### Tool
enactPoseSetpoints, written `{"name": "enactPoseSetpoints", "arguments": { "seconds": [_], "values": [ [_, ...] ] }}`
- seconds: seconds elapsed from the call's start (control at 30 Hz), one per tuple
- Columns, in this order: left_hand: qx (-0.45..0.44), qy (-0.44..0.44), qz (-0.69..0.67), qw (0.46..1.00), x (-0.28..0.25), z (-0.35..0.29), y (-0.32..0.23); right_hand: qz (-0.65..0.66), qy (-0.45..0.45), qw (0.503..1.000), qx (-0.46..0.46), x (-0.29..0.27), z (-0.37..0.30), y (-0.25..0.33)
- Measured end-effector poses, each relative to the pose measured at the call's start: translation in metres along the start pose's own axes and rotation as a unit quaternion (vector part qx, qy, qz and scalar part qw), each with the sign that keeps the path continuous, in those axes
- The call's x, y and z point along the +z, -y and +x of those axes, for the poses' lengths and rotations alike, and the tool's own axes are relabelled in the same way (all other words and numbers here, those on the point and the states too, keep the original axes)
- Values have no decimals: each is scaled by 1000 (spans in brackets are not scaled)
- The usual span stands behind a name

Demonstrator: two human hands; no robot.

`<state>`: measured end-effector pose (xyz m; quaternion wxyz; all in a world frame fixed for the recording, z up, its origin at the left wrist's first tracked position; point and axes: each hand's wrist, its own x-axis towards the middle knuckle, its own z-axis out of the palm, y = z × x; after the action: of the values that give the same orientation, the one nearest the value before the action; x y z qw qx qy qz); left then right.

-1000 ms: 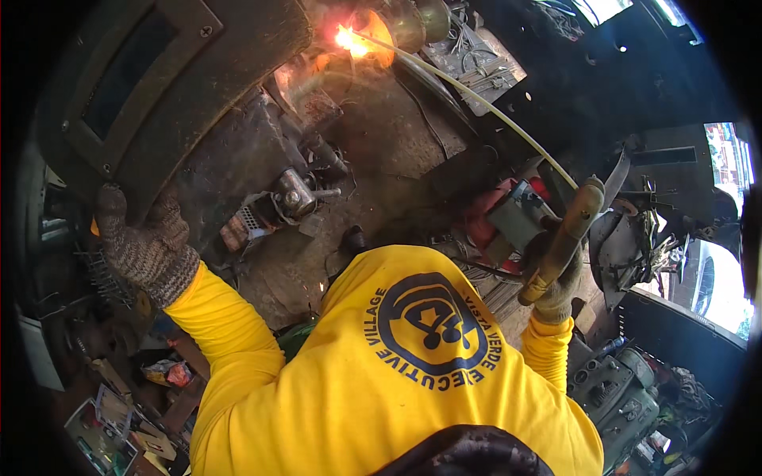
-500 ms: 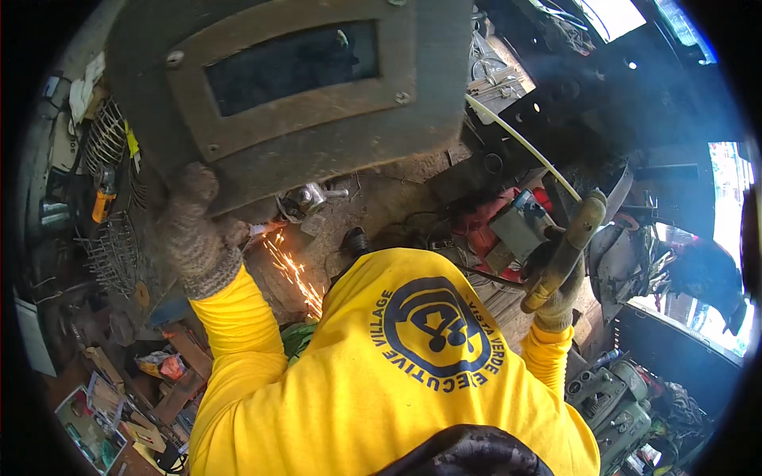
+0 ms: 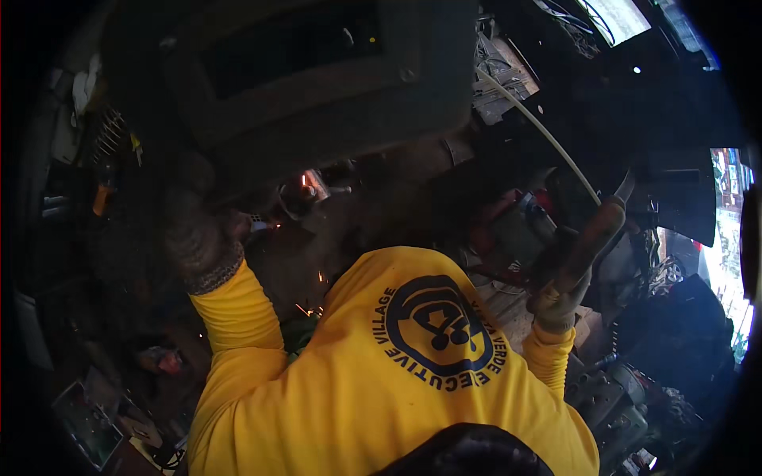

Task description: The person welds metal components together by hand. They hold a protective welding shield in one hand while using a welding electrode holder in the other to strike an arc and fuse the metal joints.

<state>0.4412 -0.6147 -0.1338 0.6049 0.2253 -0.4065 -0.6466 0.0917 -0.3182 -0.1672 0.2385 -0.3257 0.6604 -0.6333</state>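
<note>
A dark welding shield (image 3: 317, 151) with a rectangular window fills the upper left. Wearing a knitted glove, my left hand (image 3: 198, 238) is closed at the shield's lower left edge; its handle is hidden. My right hand (image 3: 559, 297), also gloved, wraps round a welding electrode holder (image 3: 587, 242) at the right. From the holder's jaws a long pale electrode (image 3: 544, 131) slants up and left, and its far tip passes near the shield's right edge. Yellow sleeves cover both my arms.
A few orange sparks (image 3: 309, 309) show left of my body. A metal fitting (image 3: 313, 186) with a glowing streak lies below the shield. Dim machinery (image 3: 611, 404) stands lower right; cluttered boxes (image 3: 91, 420) lie lower left. An orange-handled tool (image 3: 101, 198) is at the far left.
The picture has turned much darker. The spark stream has thinned to a few specks. My right hand, with the electrode holder, has shifted slightly right; my left hand and the shield stay nearly in place.
</note>
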Motion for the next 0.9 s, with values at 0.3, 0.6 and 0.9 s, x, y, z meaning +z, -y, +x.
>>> {"name": "enactPoseSetpoints", "arguments": {
  "seconds": [0.3,0.6,0.9],
  "values": [
    [67,-51,-118,989,-7,18,-37,51,41,998,24,-2,2,5],
    [58,-102,-19,993,-9,15,-24,-18,39,999,32,-7,4,0],
    [-48,17,42,998,28,-9,11,-26,48,998,33,-3,4,2]
  ]
}}
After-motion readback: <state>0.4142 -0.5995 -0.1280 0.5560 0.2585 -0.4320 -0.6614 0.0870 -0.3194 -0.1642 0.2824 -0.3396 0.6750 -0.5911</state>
